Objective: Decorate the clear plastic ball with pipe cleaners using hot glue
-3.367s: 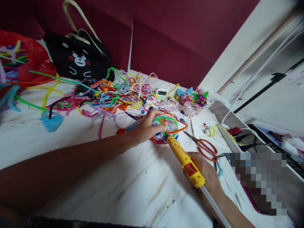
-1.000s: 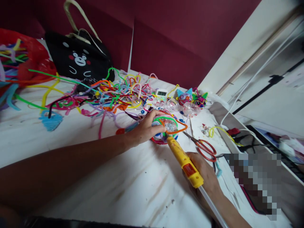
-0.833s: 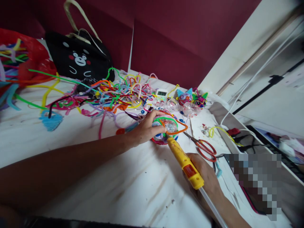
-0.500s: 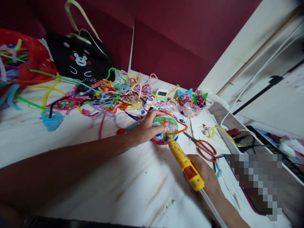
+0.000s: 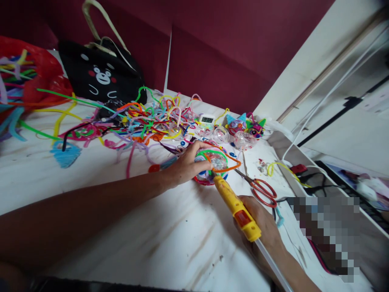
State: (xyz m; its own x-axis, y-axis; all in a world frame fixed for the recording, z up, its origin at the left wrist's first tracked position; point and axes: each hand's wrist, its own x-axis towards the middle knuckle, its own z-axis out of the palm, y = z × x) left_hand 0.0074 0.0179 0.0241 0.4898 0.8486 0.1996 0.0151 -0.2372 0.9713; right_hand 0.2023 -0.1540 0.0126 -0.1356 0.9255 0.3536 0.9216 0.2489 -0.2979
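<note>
My left hand [image 5: 190,164] is closed on a clear plastic ball [image 5: 219,163] wrapped with pipe cleaners in green, pink, blue and red. An orange pipe cleaner [image 5: 235,164] loops out from the ball's right side. In my right hand [image 5: 258,219] is a yellow hot glue gun [image 5: 232,202], gripped with a white glue stick [image 5: 273,261] running out of its back end. The gun's nozzle touches or nearly touches the near side of the ball, by my left thumb. Just right of the ball lie scissors [image 5: 263,193] with red handles.
Behind the ball spreads a tangled heap of pipe cleaners [image 5: 158,117], with a small digital clock [image 5: 207,119] and decorated balls [image 5: 236,123] beside it. A black bag [image 5: 100,77] and a red plastic bag [image 5: 50,77] stand at the left. Cables [image 5: 316,178] run along the right edge.
The glue gun has shifted very slightly up and left with my right hand. My left hand and the ball look unmoved.
</note>
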